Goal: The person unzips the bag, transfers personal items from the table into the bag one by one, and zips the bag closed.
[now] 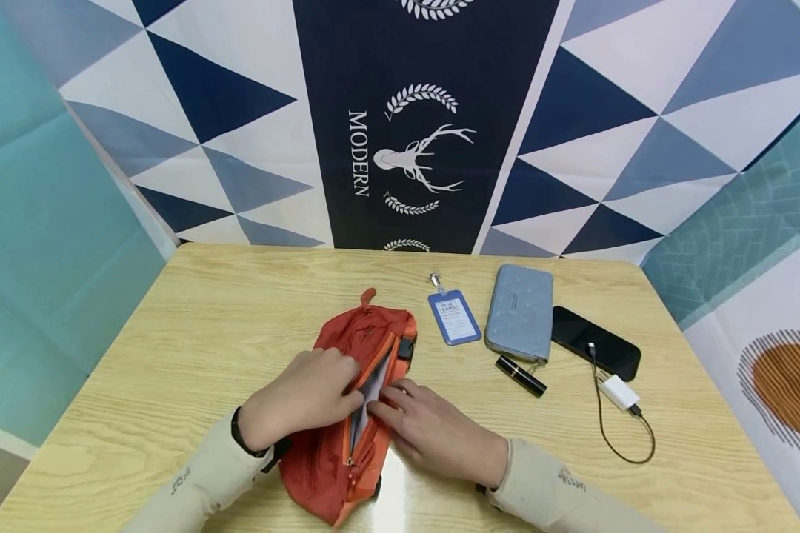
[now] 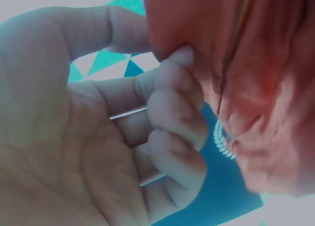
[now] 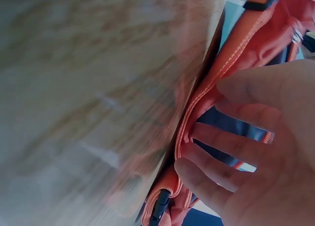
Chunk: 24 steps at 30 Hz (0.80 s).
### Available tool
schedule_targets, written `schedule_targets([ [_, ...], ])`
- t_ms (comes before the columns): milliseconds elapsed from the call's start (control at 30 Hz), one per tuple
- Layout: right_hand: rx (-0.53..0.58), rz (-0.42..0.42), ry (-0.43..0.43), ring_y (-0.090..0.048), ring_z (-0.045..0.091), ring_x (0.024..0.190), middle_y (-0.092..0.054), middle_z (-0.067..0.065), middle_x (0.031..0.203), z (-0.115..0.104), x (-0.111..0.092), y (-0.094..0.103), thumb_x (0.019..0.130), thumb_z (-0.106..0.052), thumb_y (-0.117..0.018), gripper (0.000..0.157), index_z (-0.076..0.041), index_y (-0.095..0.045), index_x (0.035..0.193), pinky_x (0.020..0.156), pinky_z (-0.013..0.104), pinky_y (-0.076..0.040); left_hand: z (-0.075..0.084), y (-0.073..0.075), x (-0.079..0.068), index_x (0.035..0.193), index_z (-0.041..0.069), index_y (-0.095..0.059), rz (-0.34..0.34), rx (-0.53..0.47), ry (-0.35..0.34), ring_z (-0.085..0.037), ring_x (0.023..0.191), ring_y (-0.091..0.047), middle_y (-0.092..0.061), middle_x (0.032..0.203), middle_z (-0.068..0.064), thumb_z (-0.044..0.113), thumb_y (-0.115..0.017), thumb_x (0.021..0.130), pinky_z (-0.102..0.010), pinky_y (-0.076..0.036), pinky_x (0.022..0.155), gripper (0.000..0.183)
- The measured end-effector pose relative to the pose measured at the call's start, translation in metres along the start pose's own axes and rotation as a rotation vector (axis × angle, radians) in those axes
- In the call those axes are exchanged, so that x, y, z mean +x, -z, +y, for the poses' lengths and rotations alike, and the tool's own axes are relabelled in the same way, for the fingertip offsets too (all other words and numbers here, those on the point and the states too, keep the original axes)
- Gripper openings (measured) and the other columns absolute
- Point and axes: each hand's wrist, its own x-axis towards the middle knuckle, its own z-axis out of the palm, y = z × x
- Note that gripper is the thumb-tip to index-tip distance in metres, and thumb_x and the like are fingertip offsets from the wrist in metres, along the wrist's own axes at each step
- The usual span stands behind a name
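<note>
1. Bag (image 1: 324,455), head view: one, lying on the table (image 1: 207,318) between the two hands, its zip undone and pale lining showing in the gap. Left hand (image 1: 307,396) grips the left edge of the gap, fingers curled in. Right hand (image 1: 436,429) holds the right edge, fingers bent over it.

2. Head view, the rest of the table, all right of the bag: one card (image 1: 455,317) in a blue holder with a metal clip; one grey-blue wallet (image 1: 521,312); one black tube (image 1: 521,376) just below the wallet; one phone (image 1: 596,342) beside the wallet; one white charger (image 1: 620,391); one cable (image 1: 601,422), one end at the charger, the other resting over the phone. Two sleeves reach in from the bottom.

3. Left wrist view: one hand, thumb and forefinger closed on a fold of the bag's red fabric; the other three fingers curl toward the palm. The bag fills the right side.

4. Right wrist view: one hand, half curled, fingertips on the bag's orange-trimmed rim, dark lining visible between the fingers. One black buckle (image 3: 159,207) shows at the bag's lower end.
</note>
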Motion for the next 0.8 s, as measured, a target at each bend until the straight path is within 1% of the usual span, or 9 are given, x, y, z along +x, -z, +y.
schedule_targets([
  [133, 0.013, -0.013, -0.018, -0.052, 0.021, 0.115, -0.059, 0.003, 0.124, 0.003, 0.0, 0.0, 0.096, -0.02, -0.06, 0.042, -0.014, -0.055, 0.138, 0.099, 0.037, -0.045, -0.003, 0.008, 0.0, 0.061, 0.018, -0.048, 0.073, 0.011, 0.004, -0.008, 0.047, -0.038, -0.037, 0.053, 0.007, 0.019, -0.067, 0.085, -0.026, -0.031, 0.043, 0.031],
  [267, 0.001, -0.029, -0.029, -0.052, 0.02, 0.11, -0.06, 0.002, 0.117, 0.007, 0.0, 0.001, 0.096, -0.018, -0.059, 0.041, -0.014, -0.056, 0.136, 0.097, 0.036, -0.045, -0.006, 0.012, 0.0, 0.06, 0.019, -0.046, 0.162, 0.01, -0.023, -0.007, 0.048, -0.037, -0.036, 0.053, 0.007, 0.017, -0.066, 0.083, -0.024, -0.029, 0.044, 0.031],
  [367, -0.008, 0.002, -0.029, -0.054, 0.02, 0.105, -0.063, 0.002, 0.11, 0.01, 0.002, 0.002, 0.095, -0.017, -0.06, 0.038, -0.012, -0.06, 0.132, 0.097, 0.036, -0.045, -0.008, 0.015, 0.001, 0.061, 0.019, -0.045, 0.222, 0.006, -0.044, -0.007, 0.049, -0.038, -0.038, 0.054, 0.007, 0.016, -0.066, 0.083, -0.024, -0.029, 0.044, 0.031],
  [433, -0.013, 0.032, -0.026, -0.056, 0.019, 0.1, -0.064, 0.001, 0.102, 0.013, 0.003, 0.003, 0.094, -0.017, -0.061, 0.032, -0.011, -0.063, 0.125, 0.097, 0.037, -0.045, -0.009, 0.015, 0.002, 0.062, 0.02, -0.045, 0.25, 0.003, -0.054, -0.007, 0.051, -0.039, -0.039, 0.056, 0.008, 0.017, -0.066, 0.083, -0.024, -0.03, 0.045, 0.03],
  [500, -0.013, 0.052, -0.023, -0.057, 0.018, 0.093, -0.063, 0.0, 0.095, 0.015, 0.003, 0.003, 0.094, -0.016, -0.062, 0.027, -0.011, -0.065, 0.121, 0.095, 0.036, -0.046, -0.009, 0.015, 0.003, 0.063, 0.02, -0.045, 0.274, 0.0, -0.074, -0.007, 0.052, -0.039, -0.04, 0.058, 0.008, 0.016, -0.066, 0.084, -0.024, -0.031, 0.046, 0.029],
  [567, -0.004, 0.045, -0.023, -0.054, 0.016, 0.086, -0.058, -0.001, 0.091, 0.017, 0.003, 0.003, 0.094, -0.016, -0.062, 0.029, -0.013, -0.065, 0.123, 0.088, 0.034, -0.047, -0.008, 0.015, 0.004, 0.064, 0.02, -0.045, 0.288, -0.006, -0.097, -0.007, 0.053, -0.038, -0.039, 0.059, 0.008, 0.016, -0.065, 0.083, -0.024, -0.031, 0.047, 0.028],
  [667, 0.033, 0.012, -0.028, -0.051, 0.014, 0.085, -0.054, -0.001, 0.098, 0.019, 0.001, 0.003, 0.096, -0.019, -0.062, 0.038, -0.019, -0.059, 0.133, 0.081, 0.033, -0.047, -0.007, 0.013, 0.005, 0.065, 0.02, -0.045, 0.304, -0.018, -0.127, -0.007, 0.053, -0.037, -0.038, 0.059, 0.008, 0.015, -0.064, 0.082, -0.023, -0.031, 0.047, 0.027],
  [733, 0.055, -0.007, -0.031, -0.053, 0.014, 0.091, -0.054, 0.002, 0.108, 0.02, 0.001, 0.003, 0.096, -0.021, -0.061, 0.044, -0.025, -0.052, 0.139, 0.082, 0.034, -0.049, -0.006, 0.012, 0.005, 0.066, 0.02, -0.045, 0.314, -0.02, -0.143, -0.006, 0.053, -0.037, -0.038, 0.06, 0.009, 0.015, -0.064, 0.082, -0.022, -0.031, 0.047, 0.026],
  [800, 0.07, -0.016, -0.032, -0.057, 0.017, 0.098, -0.053, 0.004, 0.12, 0.021, 0.001, 0.003, 0.097, -0.023, -0.061, 0.046, -0.029, -0.048, 0.141, 0.087, 0.038, -0.05, -0.006, 0.012, 0.005, 0.067, 0.02, -0.045, 0.325, -0.022, -0.154, -0.006, 0.053, -0.037, -0.038, 0.06, 0.009, 0.015, -0.064, 0.082, -0.022, -0.031, 0.047, 0.025],
])
